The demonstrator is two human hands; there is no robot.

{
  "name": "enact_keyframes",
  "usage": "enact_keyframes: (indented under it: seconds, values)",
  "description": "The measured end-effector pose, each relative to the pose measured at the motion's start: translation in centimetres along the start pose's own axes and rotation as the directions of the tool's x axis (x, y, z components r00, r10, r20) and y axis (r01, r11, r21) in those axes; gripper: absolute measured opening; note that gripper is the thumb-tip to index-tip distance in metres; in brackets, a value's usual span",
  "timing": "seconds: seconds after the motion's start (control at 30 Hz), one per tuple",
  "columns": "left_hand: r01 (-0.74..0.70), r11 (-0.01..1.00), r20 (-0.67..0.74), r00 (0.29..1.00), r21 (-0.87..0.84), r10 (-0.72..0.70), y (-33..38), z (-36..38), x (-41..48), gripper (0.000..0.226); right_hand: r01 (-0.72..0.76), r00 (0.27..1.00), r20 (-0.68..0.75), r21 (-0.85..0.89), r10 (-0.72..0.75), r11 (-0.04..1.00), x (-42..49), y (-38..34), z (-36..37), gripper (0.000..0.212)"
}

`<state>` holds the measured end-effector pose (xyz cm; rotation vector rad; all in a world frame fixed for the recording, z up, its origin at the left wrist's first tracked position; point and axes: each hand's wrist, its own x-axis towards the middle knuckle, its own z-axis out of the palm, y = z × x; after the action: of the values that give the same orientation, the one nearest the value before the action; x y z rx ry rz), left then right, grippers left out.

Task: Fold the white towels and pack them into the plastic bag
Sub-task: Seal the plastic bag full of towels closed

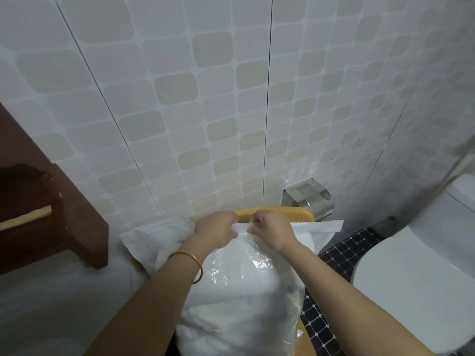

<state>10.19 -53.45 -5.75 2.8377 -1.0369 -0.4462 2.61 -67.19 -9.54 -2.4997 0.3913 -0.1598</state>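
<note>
Hands: left hand (pixel 217 231) and right hand (pixel 271 231) pinch bag mouth | clear plastic bag (pixel 246 273) stuffed with white towels (pixel 231 304) on yellow stool (pixel 277 214) | risk: overfull, film tears or slips out

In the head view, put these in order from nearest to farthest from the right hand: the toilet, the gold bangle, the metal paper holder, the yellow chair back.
Measured from the right hand:
1. Yellow chair back: just behind the hand, against its knuckles.
2. Gold bangle and metal paper holder: too close to call; bangle on the left wrist, holder on the wall behind to the right.
3. Toilet: far right.
</note>
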Motion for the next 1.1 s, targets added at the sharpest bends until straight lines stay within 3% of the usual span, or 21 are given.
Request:
enact_keyframes:
  seconds: [0.1,0.27,0.4,0.5,0.63,0.8,0.9,1.0,1.1]
  values:
    - [-0.021,0.998,0.033,0.999,-0.052,0.022,0.4,-0.7,0.3,0.013,-0.021,1.000,0.011,0.030,0.021,0.999,0.0,0.3,-0.1,0.012]
    - [-0.033,0.992,-0.055,0.998,-0.123,0.027,1.2,-0.5,0.4,0.011,-0.041,0.999,0.037,0.099,0.037,0.994,0.3,0.6,-0.4,0.031]
    - [0.021,0.990,-0.130,0.991,-0.137,-0.039,1.3,0.3,0.2,0.010,-0.025,0.999,0.031,0.141,0.021,0.990,0.3,0.4,-0.3,0.017]
    - [0.037,0.990,-0.163,0.985,-0.134,-0.059,1.4,0.8,0.1,0.003,-0.015,1.000,0.010,0.072,0.014,0.997,0.1,0.3,-0.1,0.016]
    - [0.040,0.995,-0.200,0.978,-0.089,-0.057,1.5,1.3,-0.1,0.010,0.010,1.000,-0.024,-0.083,-0.012,0.996,-0.2,-0.2,0.2,0.042]
    - [0.042,0.990,-0.168,0.984,-0.137,-0.065,1.5,0.9,0.0,0.010,0.030,0.998,-0.049,-0.132,-0.037,0.991,-0.4,-0.4,0.4,0.045]
    - [0.053,0.980,-0.114,0.991,-0.190,-0.075,1.6,0.5,0.2,0.014,0.024,1.000,-0.020,-0.034,-0.024,0.999,-0.2,0.0,0.2,0.038]
    - [0.053,0.985,-0.075,0.995,-0.164,-0.066,1.9,0.3,0.4,0.009,0.013,0.999,0.037,0.113,-0.018,0.993,0.1,0.6,-0.3,0.015]
    - [0.024,0.991,-0.122,0.992,-0.128,-0.040,2.2,0.5,0.5,0.005,0.048,0.998,0.037,0.133,-0.053,0.990,0.2,1.1,-0.7,0.008]
